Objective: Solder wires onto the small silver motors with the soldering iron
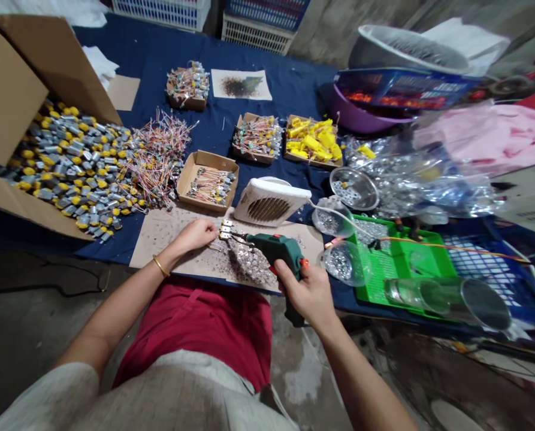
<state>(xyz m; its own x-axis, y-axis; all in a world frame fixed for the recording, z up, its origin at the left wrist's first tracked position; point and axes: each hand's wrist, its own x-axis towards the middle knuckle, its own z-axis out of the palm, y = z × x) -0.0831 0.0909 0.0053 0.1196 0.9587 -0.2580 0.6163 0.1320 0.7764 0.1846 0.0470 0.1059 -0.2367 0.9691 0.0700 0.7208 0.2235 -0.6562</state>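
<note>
My right hand (310,290) is wrapped round the grip of a green and black soldering gun (274,248), whose thin tip points left. The tip reaches a small white and black part (225,230) near the fan. Just left of that part, my left hand (199,233) has its fingers pressed together; what they hold is too small to make out. Under both lies a brown cardboard sheet (159,239) strewn with dark specks. A white vent fan (269,202) stands tilted behind the part. Shiny small pieces (251,260) are heaped below the gun's tip.
At left a large carton (60,218) spills motors beside a wire pile (159,155). Small boxes of wired parts (208,179) and yellow parts (314,140) stand behind. To the right are a metal bowl (354,187), plastic bowls (345,263) and a green tray (379,275).
</note>
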